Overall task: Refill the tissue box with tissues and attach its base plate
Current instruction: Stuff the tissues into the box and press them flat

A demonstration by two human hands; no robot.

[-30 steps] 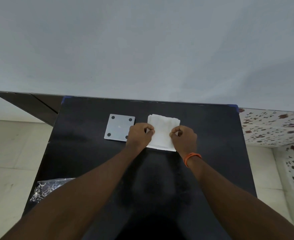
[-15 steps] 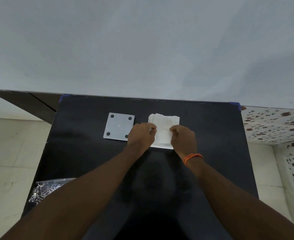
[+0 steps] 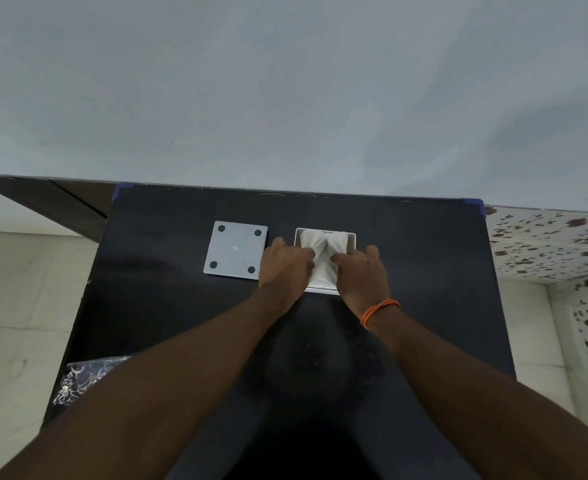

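A white square tissue box (image 3: 352,239) lies open side up on the black table (image 3: 167,306). A stack of white tissues (image 3: 323,245) sits bent and creased inside its rim. My left hand (image 3: 285,266) presses on the tissues from the left and my right hand (image 3: 363,271) from the right, fingers curled onto them. The grey square base plate (image 3: 236,250), with a dark pad at each corner, lies flat just left of my left hand.
A patterned plastic bag (image 3: 77,379) lies at the table's near left edge. A pale wall rises behind the far edge. Tiled floor shows to the left and a floral-patterned surface (image 3: 549,244) to the right.
The tissue stack lay flat over the box; my hands have moved together and pushed its middle down, so it now folds inside and the box rim shows.
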